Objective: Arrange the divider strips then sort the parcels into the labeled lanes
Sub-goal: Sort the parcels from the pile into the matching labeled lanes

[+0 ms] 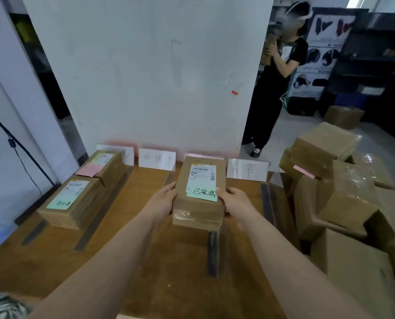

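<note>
Over the wooden table (127, 192), just before the label cards (157, 160), the left hand (163, 199) and right hand (235, 203) grip a brown parcel (198, 208) by its long sides, fingers curled round its edges; a divider strip (212, 252) shows below it. Two other parcels (72, 203) lie far left.

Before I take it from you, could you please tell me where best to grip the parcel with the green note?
Grip the parcel by its two long side faces, coming in from left and right, as the left hand and right hand do: it is narrow, with flat, parallel sides.
</note>
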Demonstrator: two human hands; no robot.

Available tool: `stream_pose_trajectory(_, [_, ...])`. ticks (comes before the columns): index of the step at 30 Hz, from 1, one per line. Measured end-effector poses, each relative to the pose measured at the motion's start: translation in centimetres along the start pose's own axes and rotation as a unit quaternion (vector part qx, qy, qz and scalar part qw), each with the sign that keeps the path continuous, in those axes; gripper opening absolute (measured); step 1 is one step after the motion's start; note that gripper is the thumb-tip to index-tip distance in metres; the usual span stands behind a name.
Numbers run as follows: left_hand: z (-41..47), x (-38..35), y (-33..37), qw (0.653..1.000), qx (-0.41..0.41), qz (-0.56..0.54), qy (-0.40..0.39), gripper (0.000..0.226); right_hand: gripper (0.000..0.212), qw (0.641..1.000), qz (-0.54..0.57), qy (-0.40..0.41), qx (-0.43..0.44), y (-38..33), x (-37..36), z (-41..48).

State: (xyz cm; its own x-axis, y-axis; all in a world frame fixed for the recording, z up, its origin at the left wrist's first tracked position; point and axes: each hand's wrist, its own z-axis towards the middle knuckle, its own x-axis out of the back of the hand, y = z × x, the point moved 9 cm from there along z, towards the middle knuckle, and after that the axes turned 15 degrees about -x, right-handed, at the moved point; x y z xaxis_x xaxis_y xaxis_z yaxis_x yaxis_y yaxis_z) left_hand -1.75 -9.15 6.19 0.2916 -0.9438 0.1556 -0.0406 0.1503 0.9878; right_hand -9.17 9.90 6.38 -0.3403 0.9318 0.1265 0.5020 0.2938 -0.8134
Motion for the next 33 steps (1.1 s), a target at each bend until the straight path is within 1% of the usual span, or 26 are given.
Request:
stream_pose_trajectory(3, [3.0, 0.9, -1.7, 0.999, 0.020, -0.013, 0.026, 0.031, 0.025, 1.000, -0.004, -0.009, -0.016, -0.5, -1.1, 3.8])
stream_pose_trajectory(5, [4.9, 1.0, -2.7, 0.999, 0.032, -0.017, 0.022, 0.031, 0.026, 1.000, -0.007, -0.010, -0.025, -0.9, -1.7, 6.4])
stream_pose_trajectory(9, [8.3, 0.6, -5.2, 0.998, 0.062, -0.012, 0.014, 0.044, 0.029, 0.999, -0.024, 0.005, -0.035, -1.2, -2.2, 11.2])
stream_pose_trajectory(15, [12.3, -0.2, -8.6, 0.995, 0.098, -0.010, 0.010, 0.053, 0.032, 0.998, -0.038, 0.024, -0.054, -0.7, -3.0, 16.4])
stream_pose_trajectory(19, [14.7, -0.4, -10.2, 0.994, 0.107, 0.024, -0.006, 0.054, 0.034, 0.996, -0.035, 0.041, -0.072, 0.1, -3.3, 19.0])
stream_pose_trajectory(23, [16.6, -0.5, -11.9, 0.993, 0.110, 0.030, -0.012, 0.055, 0.036, 0.995, -0.023, 0.060, -0.078, 1.0, -3.6, 21.4])
stream_pose_trajectory(33, [18.3, -0.9, -14.7, 0.991, 0.130, 0.012, 0.007, 0.053, 0.039, 0.993, -0.026, 0.081, -0.082, 2.6, -4.2, 24.2])
